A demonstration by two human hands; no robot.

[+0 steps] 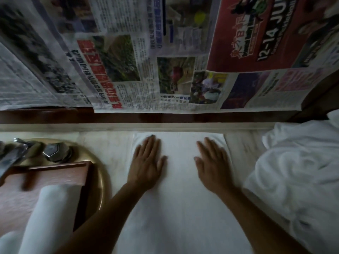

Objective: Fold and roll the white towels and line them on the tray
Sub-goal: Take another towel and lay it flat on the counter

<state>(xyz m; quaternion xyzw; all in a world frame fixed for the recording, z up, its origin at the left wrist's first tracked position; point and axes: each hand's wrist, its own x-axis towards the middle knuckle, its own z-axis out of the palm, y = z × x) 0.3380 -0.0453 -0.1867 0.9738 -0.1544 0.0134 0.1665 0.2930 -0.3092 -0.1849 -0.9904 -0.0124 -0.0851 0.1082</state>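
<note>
At the far left a metal tap [11, 156] and its knob [56, 152] stand on the brass-coloured basin rim [103, 180]. A wooden tray [80, 167] sits across the basin, its right wall beside a bare strip of pale counter [113, 147]. One rolled towel [49, 213] lies lengthwise in the tray; a second white roll [7, 242] shows only partly at the lower left corner. Past the strip, the flat towel [179, 208] lies on the counter as a long, smooth folded band, its far end close to the raised back ledge [183, 126]. The left hand [147, 167] and right hand [213, 165] press on it, apart, neither grip closed: fingers straight, palms down. After a narrow bare gap comes a crumpled pile of white towels [293, 171]. Newspaper sheets [165, 52] cover the wall behind.
</note>
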